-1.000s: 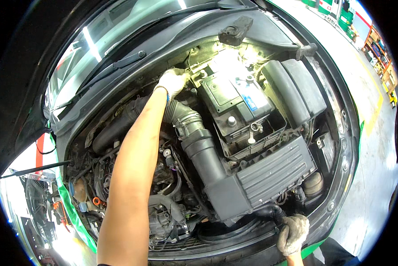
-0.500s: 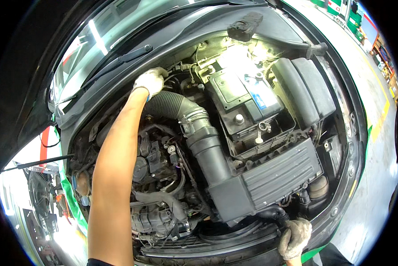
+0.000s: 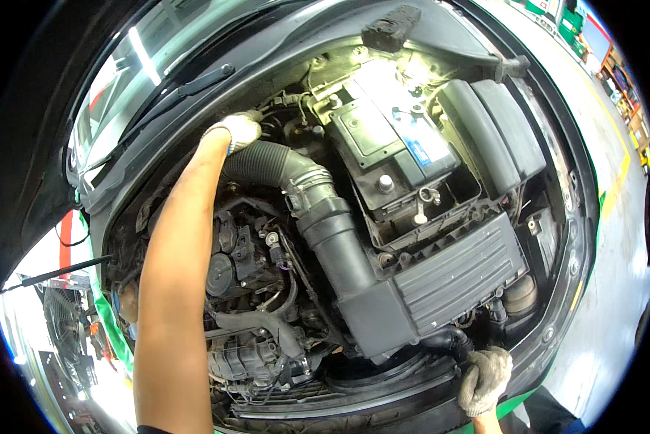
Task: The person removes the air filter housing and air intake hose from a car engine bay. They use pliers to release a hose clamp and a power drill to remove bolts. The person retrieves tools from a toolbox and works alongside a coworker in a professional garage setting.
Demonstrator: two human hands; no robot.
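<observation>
Head view showed the left hand (image 3: 238, 131) shifted along the rear edge of the engine bay (image 3: 561, 300) from beside the battery (image 3: 372, 134) to the ribbed hose (image 3: 258, 163), baring wiring (image 3: 290, 100), its fingers hidden, while the right hand (image 3: 486, 380) stayed curled, hold unclear, at the front edge.

Gloved left hand (image 3: 239, 130) reaches beside a ribbed hose (image 3: 262, 163), gloved right hand (image 3: 486, 380) curls near a curved black pipe (image 3: 449, 339), car battery (image 3: 369, 135) sits brightly lit.
</observation>
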